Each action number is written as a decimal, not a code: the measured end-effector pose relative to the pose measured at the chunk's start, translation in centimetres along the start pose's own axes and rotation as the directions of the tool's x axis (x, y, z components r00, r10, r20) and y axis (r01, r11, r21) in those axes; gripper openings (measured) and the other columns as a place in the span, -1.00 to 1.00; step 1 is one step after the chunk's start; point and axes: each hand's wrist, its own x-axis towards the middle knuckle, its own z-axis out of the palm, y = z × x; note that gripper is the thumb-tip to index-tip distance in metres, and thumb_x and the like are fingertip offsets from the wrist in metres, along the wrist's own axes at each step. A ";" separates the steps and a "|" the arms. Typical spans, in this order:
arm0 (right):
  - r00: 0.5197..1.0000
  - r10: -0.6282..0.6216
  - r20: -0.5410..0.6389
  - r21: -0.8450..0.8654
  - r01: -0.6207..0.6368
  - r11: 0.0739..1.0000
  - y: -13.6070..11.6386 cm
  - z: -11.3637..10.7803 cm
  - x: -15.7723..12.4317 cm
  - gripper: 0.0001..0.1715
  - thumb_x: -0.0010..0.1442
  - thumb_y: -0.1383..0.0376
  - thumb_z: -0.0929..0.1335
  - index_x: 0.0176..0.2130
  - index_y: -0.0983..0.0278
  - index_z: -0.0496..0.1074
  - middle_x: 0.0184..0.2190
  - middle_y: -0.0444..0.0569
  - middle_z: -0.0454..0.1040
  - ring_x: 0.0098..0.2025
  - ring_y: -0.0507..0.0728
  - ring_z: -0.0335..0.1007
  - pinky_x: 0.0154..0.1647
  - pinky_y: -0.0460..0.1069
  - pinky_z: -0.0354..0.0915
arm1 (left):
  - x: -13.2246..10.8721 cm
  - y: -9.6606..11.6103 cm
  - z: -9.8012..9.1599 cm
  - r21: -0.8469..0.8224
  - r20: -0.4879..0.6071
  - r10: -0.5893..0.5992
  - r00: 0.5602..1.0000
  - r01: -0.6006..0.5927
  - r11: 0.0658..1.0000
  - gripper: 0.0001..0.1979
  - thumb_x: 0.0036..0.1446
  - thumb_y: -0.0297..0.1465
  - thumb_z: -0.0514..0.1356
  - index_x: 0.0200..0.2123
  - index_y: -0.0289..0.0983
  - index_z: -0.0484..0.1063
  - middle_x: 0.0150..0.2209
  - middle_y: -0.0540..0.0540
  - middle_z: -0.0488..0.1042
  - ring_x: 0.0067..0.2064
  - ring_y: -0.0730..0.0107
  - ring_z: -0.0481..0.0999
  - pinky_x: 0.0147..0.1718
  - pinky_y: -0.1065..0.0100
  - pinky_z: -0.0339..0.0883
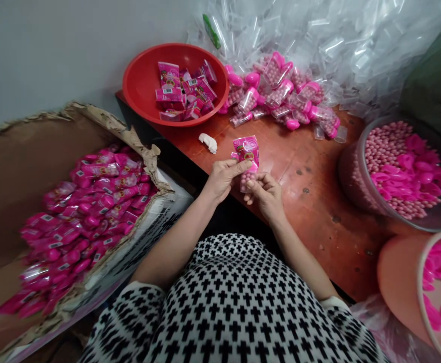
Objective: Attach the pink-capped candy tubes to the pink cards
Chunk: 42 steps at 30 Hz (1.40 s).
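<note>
My left hand (223, 177) pinches a pink printed wrapper sleeve (247, 150) between thumb and fingers. Just below, my right hand (264, 195) grips the bottom of a small clear tube of pink candy beads (247, 180). The tube's upper part sits inside or behind the sleeve; I cannot tell which. Both hands are held close together over the table's near edge. A crumpled white scrap (207, 143) lies on the table to the left of the sleeve.
A red bowl (129, 96) holds printed sleeves. Filled tubes with pink caps (280, 95) are heaped beside clear empty tubes (341, 40). At right stand a tub of beads and pink pieces (362, 166) and a peach bucket (397, 272). A cardboard box (12, 146) of wrapped tubes is at left.
</note>
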 end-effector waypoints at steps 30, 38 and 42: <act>1.000 0.022 -0.009 0.144 -0.021 0.989 0.3 0.2 -0.4 -0.51 -0.10 0.13 0.55 -0.20 0.17 0.37 -0.37 -0.19 0.58 -0.38 0.02 0.55 -0.30 -0.04 0.52 | -1.6 -1.3 0.2 -0.201 -0.060 -0.049 0.997 0.037 0.979 -0.69 -0.25 -0.33 0.48 -0.57 -0.43 0.49 -0.56 -0.09 0.47 -0.54 0.56 0.42 -0.57 0.52 0.29; 1.000 0.003 0.007 0.087 -0.003 0.996 -1.0 1.3 1.1 -0.49 -0.13 0.12 0.55 -0.29 0.19 0.28 -0.55 -0.26 0.52 -0.55 0.00 0.47 -0.50 -0.09 0.44 | -4.3 0.4 -0.5 -0.221 -0.152 0.075 0.985 -0.108 0.969 -0.73 -0.17 -0.29 0.45 -0.50 -0.34 0.49 -0.43 -0.10 0.56 -0.38 0.41 0.54 -0.33 0.38 0.43; 0.999 -0.050 -0.006 0.043 0.050 0.998 -1.8 0.1 1.7 -0.61 -0.04 0.14 0.51 -0.30 0.21 0.33 -0.51 -0.21 0.55 -0.55 -0.02 0.46 -0.56 -0.13 0.39 | -5.8 3.9 -3.2 -0.039 -0.505 0.364 0.782 -0.442 0.896 -0.58 0.05 0.05 0.19 -0.25 -0.15 0.51 -0.11 -0.07 0.59 -0.01 0.30 0.54 -0.04 0.33 0.41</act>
